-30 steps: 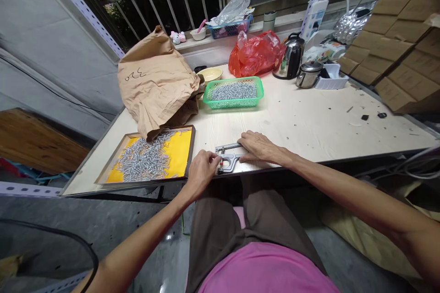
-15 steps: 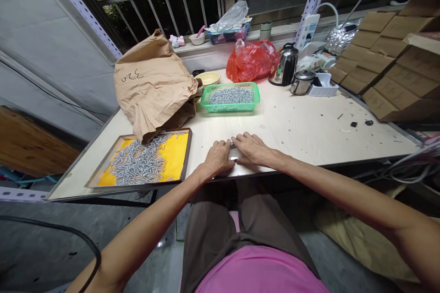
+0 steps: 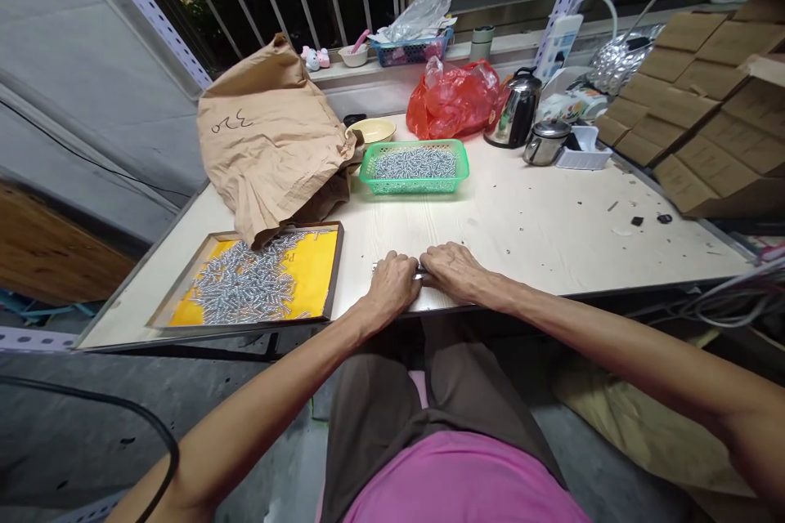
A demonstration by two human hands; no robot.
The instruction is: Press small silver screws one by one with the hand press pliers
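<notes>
Metal tool, lower centre: left hand and right hand curl fingers round it, seemingly mid-squeeze. Tray, lower left, heaped: plenty apparently left.

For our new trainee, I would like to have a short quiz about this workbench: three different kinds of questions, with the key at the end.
1. Multiple choice: Which thing is partly covered by the left hand and the right hand?
A) a pale-yellow round bowl
B) a silver-grey metal hand tool
C) a lidded steel pot

2. True or false: The light-green plastic basket stands farther from the person than the shallow brown tray with a yellow bottom.

3. Fill the gap: The crumpled thin plastic bag next to the silver-and-black kettle is ____ in colour.

Key: 1 B; 2 true; 3 red.
</notes>
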